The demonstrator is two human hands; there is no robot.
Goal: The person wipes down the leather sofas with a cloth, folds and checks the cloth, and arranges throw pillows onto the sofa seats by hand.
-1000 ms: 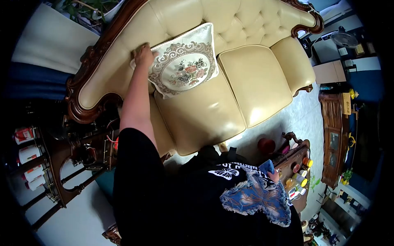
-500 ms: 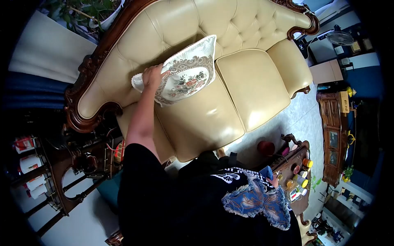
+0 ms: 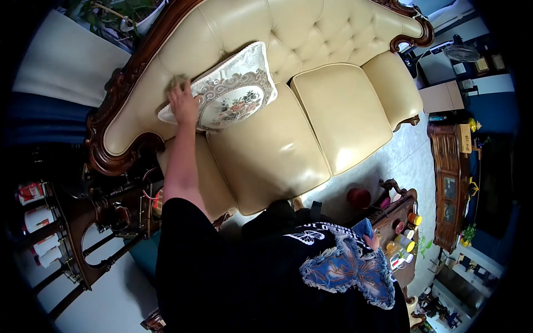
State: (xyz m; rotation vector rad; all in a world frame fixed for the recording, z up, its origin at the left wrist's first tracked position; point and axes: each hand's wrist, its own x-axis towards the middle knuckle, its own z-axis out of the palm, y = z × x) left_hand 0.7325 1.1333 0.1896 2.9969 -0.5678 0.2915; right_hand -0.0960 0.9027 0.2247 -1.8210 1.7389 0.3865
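A white cushion [image 3: 236, 102] with a floral centre and a brown scroll border leans on the backrest at the left end of the cream sofa [image 3: 266, 155]. My left hand [image 3: 183, 104] is at the cushion's upper left edge, thumb on the front face and fingers over the edge. Part of the cushion's left corner is behind this hand. Down by my right side, my right hand [image 3: 373, 241] is closed around a folded blue cloth [image 3: 362, 228]; most of that hand is hidden by my shirt.
A dark wooden table [image 3: 397, 222] with several yellow-lidded jars stands at the right. A dark red round object [image 3: 358, 198] is near it on the floor. Carved wood [image 3: 97, 150] edges the sofa's left end, beside a dark wooden shelf unit [image 3: 78, 233].
My left hand and the cushion have moved left and toward the backrest, and the cushion now rests closer to the sofa's left end. The blue cloth stays in my right hand.
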